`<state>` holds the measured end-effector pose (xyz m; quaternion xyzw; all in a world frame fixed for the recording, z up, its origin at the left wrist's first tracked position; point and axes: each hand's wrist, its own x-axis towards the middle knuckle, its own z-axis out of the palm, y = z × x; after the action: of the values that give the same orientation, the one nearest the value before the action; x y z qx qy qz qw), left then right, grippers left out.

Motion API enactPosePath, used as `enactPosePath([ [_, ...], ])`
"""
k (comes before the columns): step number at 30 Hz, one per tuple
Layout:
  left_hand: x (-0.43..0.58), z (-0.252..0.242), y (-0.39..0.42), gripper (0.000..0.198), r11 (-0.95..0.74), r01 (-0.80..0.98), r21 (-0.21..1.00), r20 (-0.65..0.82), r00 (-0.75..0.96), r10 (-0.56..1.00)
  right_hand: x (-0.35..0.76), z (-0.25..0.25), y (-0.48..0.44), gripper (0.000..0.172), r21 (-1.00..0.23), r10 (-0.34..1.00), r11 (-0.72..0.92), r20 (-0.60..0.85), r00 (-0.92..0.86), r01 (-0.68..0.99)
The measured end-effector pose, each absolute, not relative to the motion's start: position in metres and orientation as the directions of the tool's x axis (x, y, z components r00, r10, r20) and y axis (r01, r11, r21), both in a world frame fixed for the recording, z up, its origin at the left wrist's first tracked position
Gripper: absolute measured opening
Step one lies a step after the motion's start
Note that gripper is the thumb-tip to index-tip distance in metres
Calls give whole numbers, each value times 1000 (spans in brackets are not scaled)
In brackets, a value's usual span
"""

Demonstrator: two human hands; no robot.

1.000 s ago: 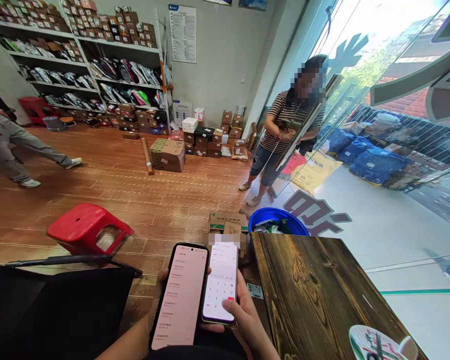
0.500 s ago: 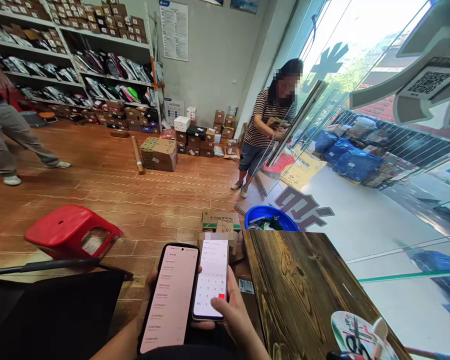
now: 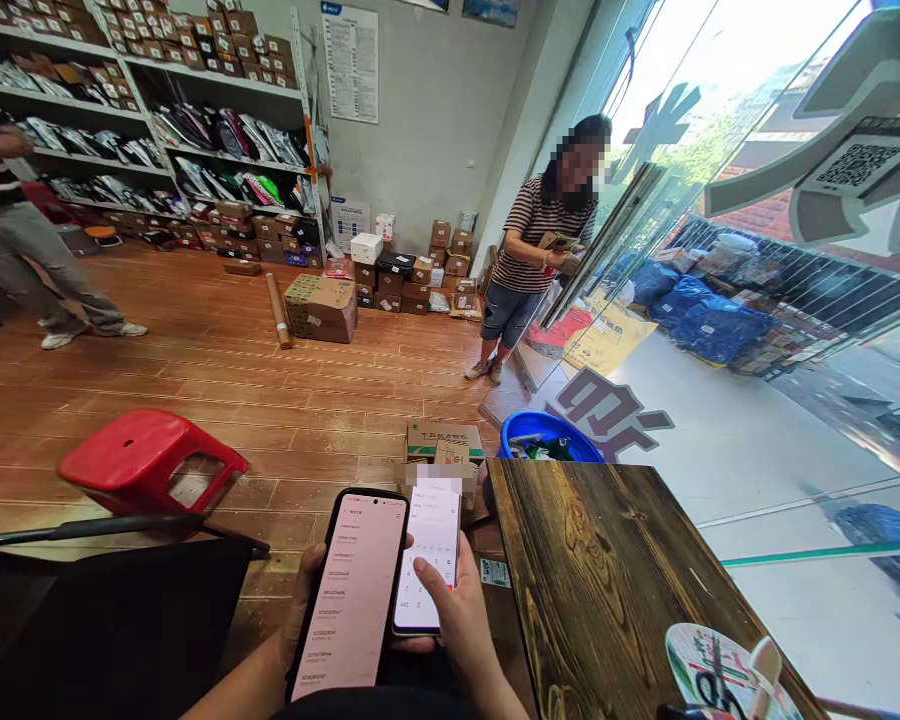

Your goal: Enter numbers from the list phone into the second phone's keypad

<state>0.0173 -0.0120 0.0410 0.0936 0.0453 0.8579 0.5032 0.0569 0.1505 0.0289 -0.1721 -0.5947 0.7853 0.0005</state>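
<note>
My left hand [image 3: 305, 595] grips a black phone [image 3: 350, 595] whose pale pink screen shows a list of numbers. Right beside it, my right hand [image 3: 461, 615] holds a second phone [image 3: 424, 560] with a white keypad screen, and its thumb rests on the keys. Both phones sit low in the middle of the view, just left of a dark wooden table [image 3: 607, 590].
A red plastic stool [image 3: 150, 462] stands to the left. Ahead are a small carton [image 3: 442, 442] and a blue tub [image 3: 547, 436]. A person in a striped shirt [image 3: 529, 270] stands at the glass door [image 3: 607, 260]. Another person [image 3: 15, 220] walks by shelves of parcels [image 3: 195, 140].
My right thumb has slid up across the keypad phone's screen. The person at the door has shifted slightly, and the person at the left has stepped further along the shelves.
</note>
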Motion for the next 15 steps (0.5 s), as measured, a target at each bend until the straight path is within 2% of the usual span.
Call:
enactPosePath([
  [2, 20, 40, -11, 61, -499, -848, 175, 135, -482, 866, 56, 30, 149, 59, -938, 238, -262, -292, -926, 228],
  [4, 21, 41, -9, 61, -509, -841, 182, 123, -494, 861, 56, 29, 151, 62, -927, 227, -308, -291, -929, 215],
  [9, 21, 48, -5, 66, -481, -854, 197, 54, -480, 875, 62, 27, 161, 80, -852, 14, -488, -223, -975, 188],
  [15, 18, 50, -5, 67, -481, -844, 239, 99, -472, 876, 63, 44, 160, 74, -841, -34, -514, -180, -983, 172],
])
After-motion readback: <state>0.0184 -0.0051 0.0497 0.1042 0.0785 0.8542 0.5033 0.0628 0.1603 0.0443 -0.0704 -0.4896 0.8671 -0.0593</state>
